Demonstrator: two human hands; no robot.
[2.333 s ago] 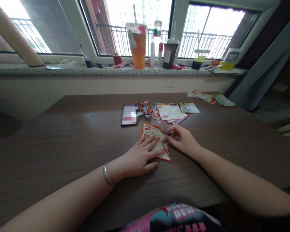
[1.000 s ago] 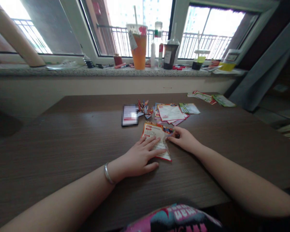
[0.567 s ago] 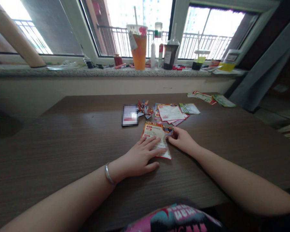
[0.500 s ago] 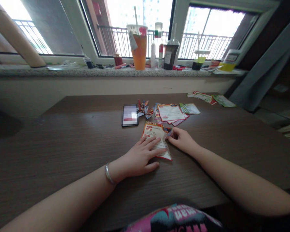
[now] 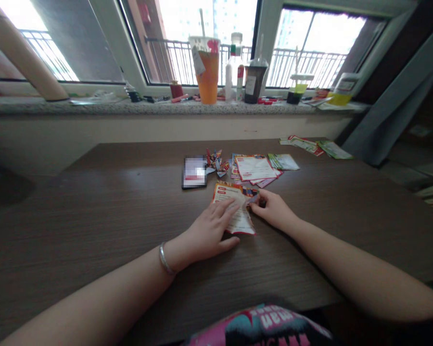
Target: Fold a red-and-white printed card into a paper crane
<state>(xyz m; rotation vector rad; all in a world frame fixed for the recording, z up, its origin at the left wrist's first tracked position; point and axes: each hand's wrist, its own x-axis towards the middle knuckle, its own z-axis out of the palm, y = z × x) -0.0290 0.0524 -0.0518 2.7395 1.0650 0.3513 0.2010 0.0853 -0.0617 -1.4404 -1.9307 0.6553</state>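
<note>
A printed paper leaflet (image 5: 242, 218) with red and orange edges lies on the brown table in front of me. Spread across its left part is my left hand (image 5: 211, 228), fingers stretched out and flat, a metal bangle on the wrist. At the upper right edge of the leaflet, my right hand (image 5: 272, 206) pinches its folded-over corner (image 5: 251, 198), whose coloured underside shows. The thumb and forefinger meet there; the other fingers are curled in. Part of the leaflet is hidden under the left hand.
Beyond the leaflet lie a phone-like device (image 5: 195, 173) with a blurred screen, crumpled paper scraps (image 5: 217, 162) and a pile of leaflets (image 5: 255, 168). Green packets (image 5: 334, 150) rest at the far right. Cups, including an orange drink (image 5: 207, 77), and bottles line the windowsill (image 5: 147, 106).
Two fingers of my left hand have drawn closer together and the hand has shifted slightly on the leaflet. The leaflet's lower edge has moved a little up; my right hand keeps its pinch.
</note>
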